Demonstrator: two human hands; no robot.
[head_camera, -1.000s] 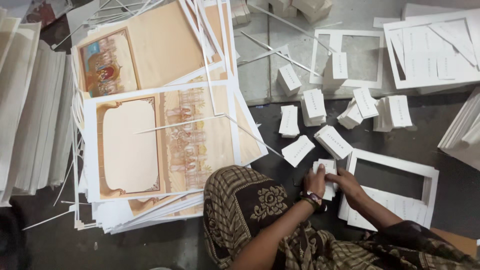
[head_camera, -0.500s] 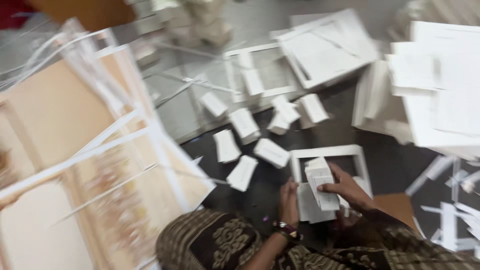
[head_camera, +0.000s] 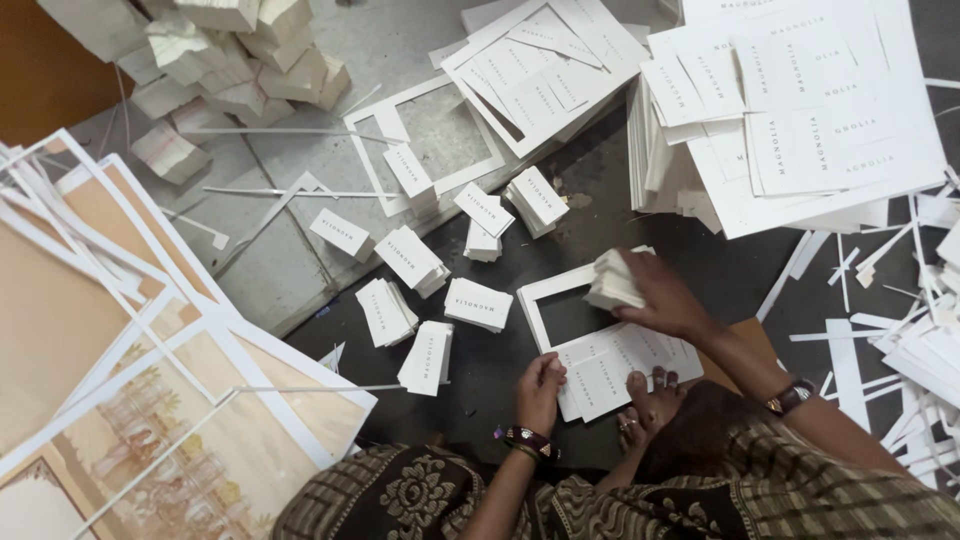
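Right hand (head_camera: 665, 300) now lifts a card stack (head_camera: 612, 280), fingers closed round it (earlier low); left hand (head_camera: 540, 385) pins the punched sheet (head_camera: 610, 370).

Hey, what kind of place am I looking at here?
Probably a print or paper-finishing workshop, worked on the floor: stacks of printed sheets, small cut card stacks, and trimmed paper strips scattered around.
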